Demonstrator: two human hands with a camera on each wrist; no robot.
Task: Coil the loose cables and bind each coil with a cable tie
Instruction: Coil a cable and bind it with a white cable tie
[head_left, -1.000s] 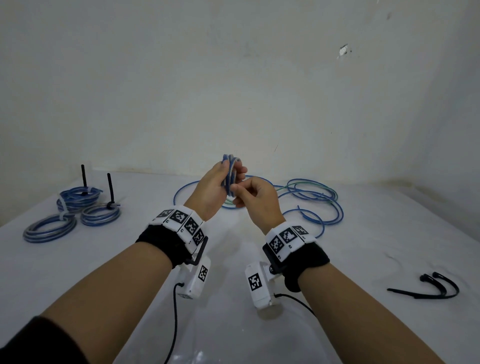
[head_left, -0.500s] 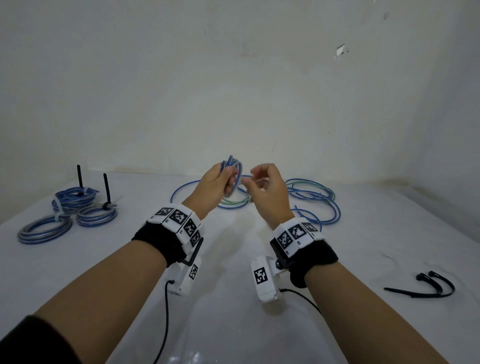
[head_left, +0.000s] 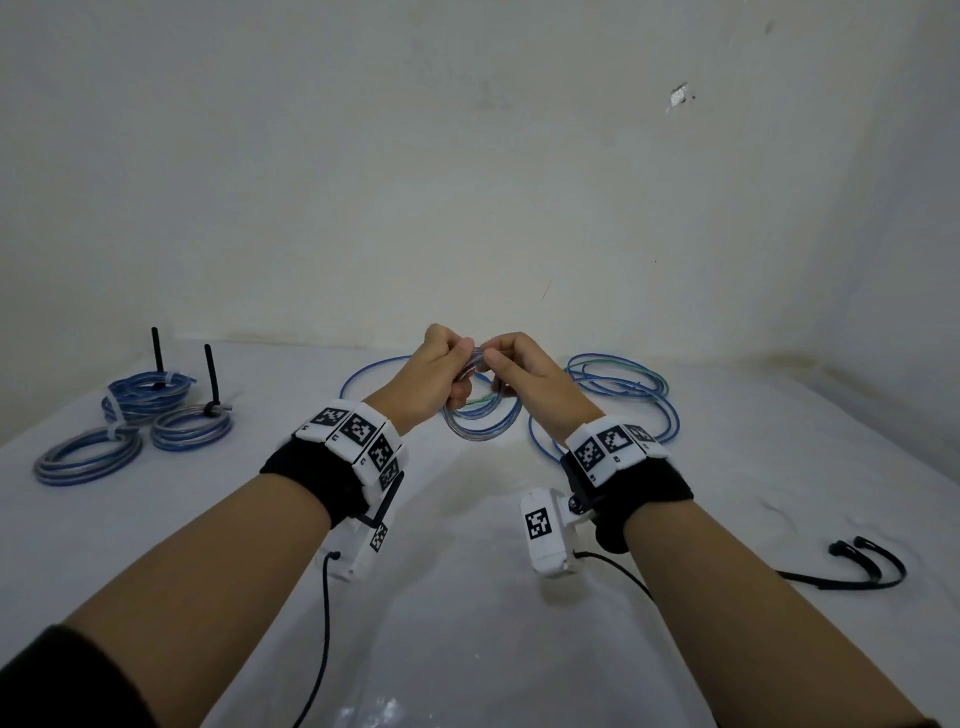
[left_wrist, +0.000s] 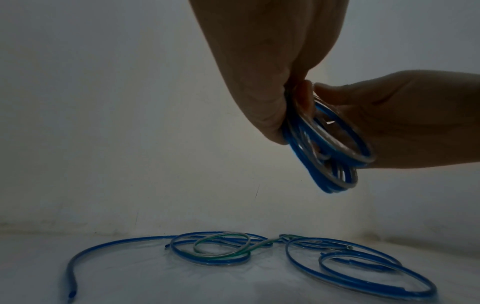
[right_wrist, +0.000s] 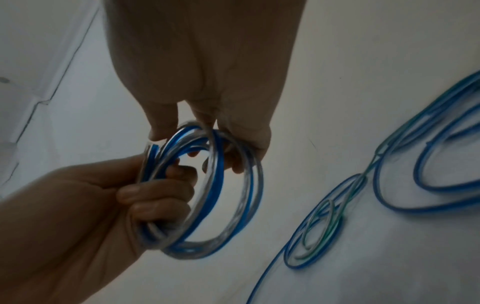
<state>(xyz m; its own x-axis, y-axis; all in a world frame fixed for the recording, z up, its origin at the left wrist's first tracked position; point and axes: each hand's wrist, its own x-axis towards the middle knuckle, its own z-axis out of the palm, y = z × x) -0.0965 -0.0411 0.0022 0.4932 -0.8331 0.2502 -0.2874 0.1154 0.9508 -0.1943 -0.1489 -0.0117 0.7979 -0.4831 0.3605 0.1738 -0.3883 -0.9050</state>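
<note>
A small coil of blue-and-clear cable (head_left: 480, 423) (left_wrist: 330, 148) (right_wrist: 207, 195) hangs in the air above the table's middle, held by both hands. My left hand (head_left: 441, 374) grips the coil's left side with curled fingers (right_wrist: 155, 191). My right hand (head_left: 519, 369) pinches its top edge with thumb and fingertips (right_wrist: 233, 156). Loose blue and green cables (head_left: 618, 389) (left_wrist: 233, 253) (right_wrist: 389, 185) lie spread on the white table (head_left: 467, 597) behind the hands. Two black cable ties (head_left: 857, 566) lie at the right.
Three bound coils (head_left: 135, 426) sit at the table's far left, two with black tie tails (head_left: 210, 374) standing upright. A bare wall rises behind the table. Black wrist-camera leads (head_left: 322, 623) hang under my forearms.
The coil, held edge-on and upright before, has turned and now hangs as an open ring below the fingers. My right hand came back onto its top edge.
</note>
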